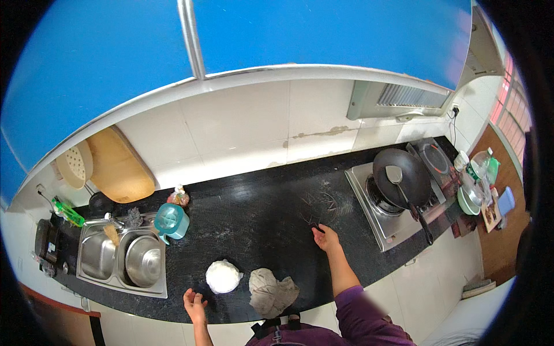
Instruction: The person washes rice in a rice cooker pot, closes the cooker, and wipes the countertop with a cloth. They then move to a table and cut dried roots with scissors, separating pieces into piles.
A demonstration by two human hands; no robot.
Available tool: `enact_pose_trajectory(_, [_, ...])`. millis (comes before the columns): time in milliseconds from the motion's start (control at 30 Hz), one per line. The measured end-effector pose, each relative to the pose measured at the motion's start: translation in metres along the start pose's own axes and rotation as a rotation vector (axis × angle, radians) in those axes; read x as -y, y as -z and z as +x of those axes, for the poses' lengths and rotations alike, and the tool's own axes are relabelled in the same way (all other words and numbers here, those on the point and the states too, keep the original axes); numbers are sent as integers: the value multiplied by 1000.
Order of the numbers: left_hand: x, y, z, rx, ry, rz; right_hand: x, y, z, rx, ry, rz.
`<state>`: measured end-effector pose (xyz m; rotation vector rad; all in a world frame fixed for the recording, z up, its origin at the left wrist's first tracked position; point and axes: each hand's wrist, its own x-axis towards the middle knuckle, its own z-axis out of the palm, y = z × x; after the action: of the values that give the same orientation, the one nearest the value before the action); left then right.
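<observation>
My left hand (pixel 195 305) is at the counter's front edge, its fingers apart and nothing in them. Just beyond it lies a rounded white bundle (pixel 223 277), its material unclear. To the right of that, a crumpled grey-beige cloth (pixel 272 292) rests near the front edge. My right hand (pixel 326 238) reaches over the black countertop (pixel 259 216). Its fingers are closed at the near edge of a round, dark wire rack (pixel 319 207). The rack's thin wires are hard to make out against the black surface.
At left are a double steel sink (pixel 97 255) holding a metal basin (pixel 143 261), a teal lidded pitcher (pixel 172 221) and a wooden cutting board (pixel 119 166). A wok (pixel 400 177) with a spatula (pixel 394 174) sits on the gas stove (pixel 368 207). Blue cabinets (pixel 329 34) hang overhead.
</observation>
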<state>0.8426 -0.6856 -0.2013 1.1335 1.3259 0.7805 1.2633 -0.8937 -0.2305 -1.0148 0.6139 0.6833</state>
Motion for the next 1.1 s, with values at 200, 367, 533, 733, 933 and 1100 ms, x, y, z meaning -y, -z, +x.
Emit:
enact_pose_trajectory(200, [-4,12,-18,-66,-7,-55,-6,-4,9,106,195,-118])
enact_pose_trajectory(367, [4,41,-29,-90,-38,-58,-6,-8,-15,231,455,-399])
enact_pose_trajectory(533, [5,43,-26,-177,-256,93,26,19,-57,278,477,-432])
enact_pose_trajectory(733, [-37,45,-49,-202,-467,355,35,39,-80,788,885,-761])
enact_pose_trajectory(933, [-48,72,-36,-248,-614,294,51,61,-68,731,87,-659])
enact_pose_trajectory(1100, [-56,152,-19,-334,-583,68,12,54,-83,941,306,-808])
